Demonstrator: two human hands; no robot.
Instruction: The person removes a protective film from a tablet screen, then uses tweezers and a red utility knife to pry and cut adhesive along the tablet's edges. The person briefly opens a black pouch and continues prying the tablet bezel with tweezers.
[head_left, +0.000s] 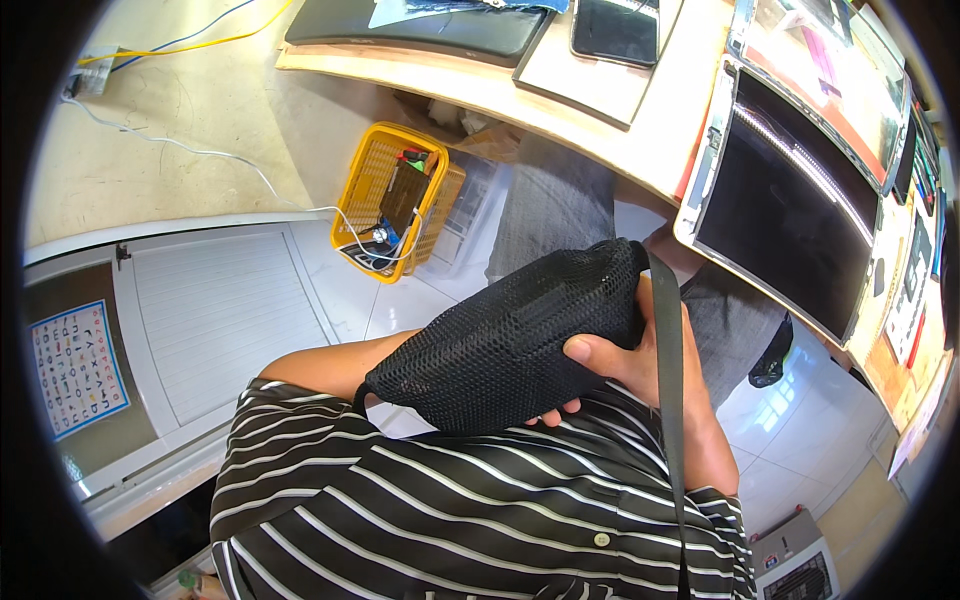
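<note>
A stuffed black mesh pouch (510, 340) lies slantwise above my lap. My right hand (640, 350) grips its right end, thumb pressed on the upper side. A few fingertips (555, 412) show beneath the pouch's lower edge; I cannot tell which hand they belong to. My left forearm (340, 365) runs behind the pouch from the left, and the left hand is hidden there. A flat dark strap (670, 370) passes down over my right wrist. The contents of the pouch do not show through the mesh.
A yellow plastic basket (443, 190) with tools and cables stands on the floor ahead. On the wooden table (450, 75) lie a black laptop (420, 30), a phone (615, 30) and, to the right, a dark screen panel (790, 200). A white cable (240, 160) trails into the basket.
</note>
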